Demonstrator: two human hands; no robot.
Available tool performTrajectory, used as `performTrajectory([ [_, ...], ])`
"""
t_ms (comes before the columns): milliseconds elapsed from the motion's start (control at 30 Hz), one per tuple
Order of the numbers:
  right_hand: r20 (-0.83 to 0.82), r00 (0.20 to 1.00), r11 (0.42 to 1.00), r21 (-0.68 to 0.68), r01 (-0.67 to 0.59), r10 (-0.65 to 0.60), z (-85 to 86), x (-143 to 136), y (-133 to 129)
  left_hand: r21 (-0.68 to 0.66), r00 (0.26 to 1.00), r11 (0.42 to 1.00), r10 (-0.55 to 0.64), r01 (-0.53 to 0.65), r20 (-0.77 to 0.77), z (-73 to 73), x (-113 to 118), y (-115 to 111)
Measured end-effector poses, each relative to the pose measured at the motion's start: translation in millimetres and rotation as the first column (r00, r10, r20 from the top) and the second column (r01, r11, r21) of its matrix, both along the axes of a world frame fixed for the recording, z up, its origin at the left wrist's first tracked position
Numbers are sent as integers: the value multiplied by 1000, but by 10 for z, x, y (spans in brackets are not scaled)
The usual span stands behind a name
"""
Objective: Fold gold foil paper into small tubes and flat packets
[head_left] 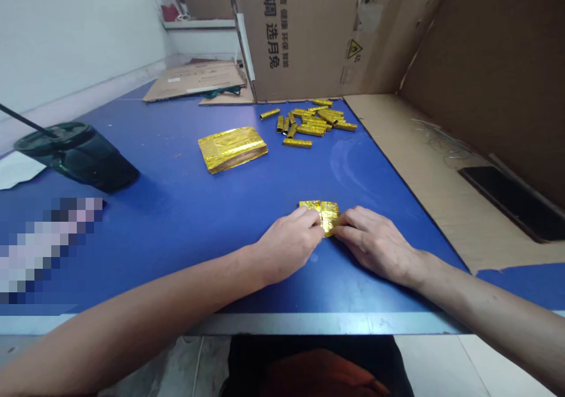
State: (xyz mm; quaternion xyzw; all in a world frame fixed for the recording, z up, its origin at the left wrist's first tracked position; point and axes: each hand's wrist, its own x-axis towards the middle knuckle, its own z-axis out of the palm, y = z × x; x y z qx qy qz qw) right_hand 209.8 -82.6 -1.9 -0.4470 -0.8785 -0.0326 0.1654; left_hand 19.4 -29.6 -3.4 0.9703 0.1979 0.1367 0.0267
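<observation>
A small sheet of gold foil paper (329, 213) with a crease down its middle lies on the blue table near the front. My left hand (293, 241) pinches its left part with bent fingers. At its right edge, the fingertips of my right hand (375, 241) are pressed together on the foil. Farther back stands a flat stack of gold foil sheets (233, 147), left of the hands. Behind the hands is a loose pile of folded gold strips (311, 130), several of them lying across each other.
A dark green cup (83, 156) with a straw is at the left. Cardboard (318, 38) walls off the back and right. A black phone-like slab (516, 203) lies on cardboard at the right. Flat cardboard pieces (194, 79) rest at the back left.
</observation>
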Motion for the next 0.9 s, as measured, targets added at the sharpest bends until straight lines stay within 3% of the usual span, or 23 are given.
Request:
performTrajectory([
  [167,-98,995,999,-31,-20,17,-11,9,-8,41,1000,999,9,-9,10,-26,-2,18],
  [300,-190,982,997,-73,-15,1,0,24,11,-88,999,996,12,-9,32,5,5,59],
  [500,-191,974,978,-187,89,-125,22,29,47,-267,985,949,170,-170,-25,55,34,98],
  [667,-131,972,952,-264,154,-194,64,6,84,-252,976,945,186,-210,-115,70,53,107],
  [900,-55,947,857,-444,261,-317,176,-38,150,-148,946,946,259,-289,-195,75,71,95],
])
